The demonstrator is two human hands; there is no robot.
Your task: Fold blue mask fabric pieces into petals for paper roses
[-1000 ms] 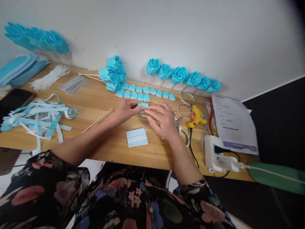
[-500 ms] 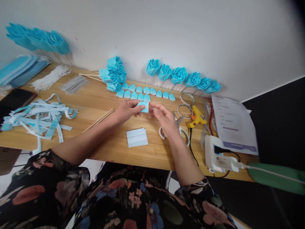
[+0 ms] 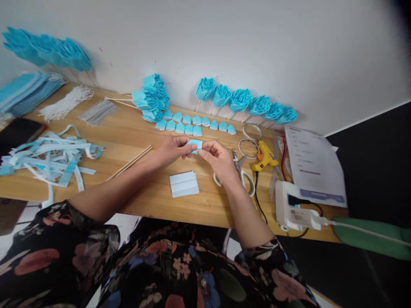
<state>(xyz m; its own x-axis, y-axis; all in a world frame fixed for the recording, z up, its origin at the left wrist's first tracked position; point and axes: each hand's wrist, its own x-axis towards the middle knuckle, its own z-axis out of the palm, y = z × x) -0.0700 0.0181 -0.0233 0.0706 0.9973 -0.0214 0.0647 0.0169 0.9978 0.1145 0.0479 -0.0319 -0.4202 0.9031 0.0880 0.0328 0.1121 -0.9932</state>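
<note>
Patch (image 3: 198, 145), blue, sits above the counter (image 3: 150, 194) between left hand (image 3: 171, 151) and right hand (image 3: 221, 161). I find both hands' fingers (image 3: 189, 149) pinching it, at opposite sides; neither is nearer. Long axis: I cannot determine.

The person wears a black top (image 3: 138, 256) with a large floral print. Small pink blossoms (image 3: 181, 268) cluster on the front, close to a round button (image 3: 203, 282) and a deep blue flower (image 3: 209, 288); a dull green oval leaf (image 3: 231, 284) lies beside them. The left sleeve (image 3: 69, 273) looks loose and carries a broad reddish petal (image 3: 37, 262), with pale, slender leaf shapes near it. The right sleeve (image 3: 257, 269) bears a big dusty-pink bloom (image 3: 285, 285). Both sleeves stop around the elbows, leaving forearms (image 3: 248, 214) and hands (image 3: 221, 160) bare.
</note>
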